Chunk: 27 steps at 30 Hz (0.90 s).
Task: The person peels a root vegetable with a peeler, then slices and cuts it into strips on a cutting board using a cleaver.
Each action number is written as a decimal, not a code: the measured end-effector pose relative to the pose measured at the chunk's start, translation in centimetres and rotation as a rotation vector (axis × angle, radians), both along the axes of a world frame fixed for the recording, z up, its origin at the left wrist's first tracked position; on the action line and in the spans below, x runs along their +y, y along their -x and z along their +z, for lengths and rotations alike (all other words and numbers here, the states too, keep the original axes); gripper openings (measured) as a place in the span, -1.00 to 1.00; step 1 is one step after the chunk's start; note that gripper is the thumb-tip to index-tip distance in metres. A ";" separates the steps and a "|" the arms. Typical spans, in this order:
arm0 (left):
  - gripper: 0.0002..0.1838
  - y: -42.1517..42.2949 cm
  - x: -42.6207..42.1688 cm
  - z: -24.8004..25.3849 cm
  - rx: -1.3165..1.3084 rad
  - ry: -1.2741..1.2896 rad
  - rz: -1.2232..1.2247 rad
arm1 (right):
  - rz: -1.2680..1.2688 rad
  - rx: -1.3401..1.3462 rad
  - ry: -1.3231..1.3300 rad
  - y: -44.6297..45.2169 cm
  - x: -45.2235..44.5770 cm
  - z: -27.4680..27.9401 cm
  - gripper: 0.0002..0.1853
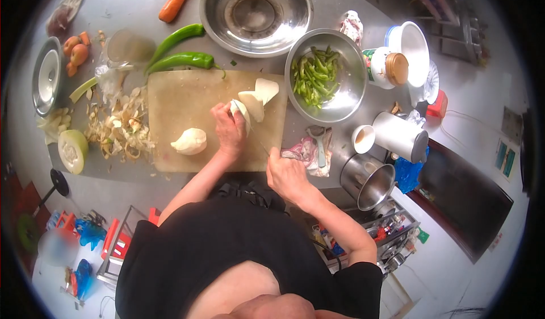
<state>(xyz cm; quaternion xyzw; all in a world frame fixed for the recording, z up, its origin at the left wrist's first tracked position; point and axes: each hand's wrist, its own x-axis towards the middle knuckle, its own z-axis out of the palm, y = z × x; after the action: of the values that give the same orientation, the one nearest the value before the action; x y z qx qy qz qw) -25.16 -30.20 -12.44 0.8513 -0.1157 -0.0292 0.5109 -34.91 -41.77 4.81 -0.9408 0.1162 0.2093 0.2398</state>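
My left hand (229, 128) is closed around a peeled white root vegetable piece (240, 113) on the cutting board (218, 92). Gripped in my right hand (285, 174), at the board's front right edge, is a knife (261, 143); its thin blade points toward the held piece, and the handle is hidden by my fingers. Just beyond the held piece, cut white pieces (254, 104) lean together. Left of my left hand, a whole peeled white root vegetable (189, 142) lies on the board.
Behind the board lie two green peppers (187, 60), a carrot (177, 0) and a large steel bowl (304, 9). Sliced green pepper (315, 77) fills part of another steel bowl (356, 89). Peelings (122, 126) cover the left side. A cloth (304, 151) with a peeler (321, 148) lies right.
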 end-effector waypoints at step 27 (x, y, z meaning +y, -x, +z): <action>-0.63 -3.8 4.5 9.3 -0.008 -0.226 -0.092 | -0.011 -0.240 -0.066 -3.3 -2.7 -8.1 -0.82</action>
<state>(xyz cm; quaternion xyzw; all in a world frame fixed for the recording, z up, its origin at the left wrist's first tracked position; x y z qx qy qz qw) -21.34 -25.67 -3.16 0.8974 -0.1528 -0.0620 0.4092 -31.58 -44.47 -3.31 -0.9501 0.0851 0.0977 0.2839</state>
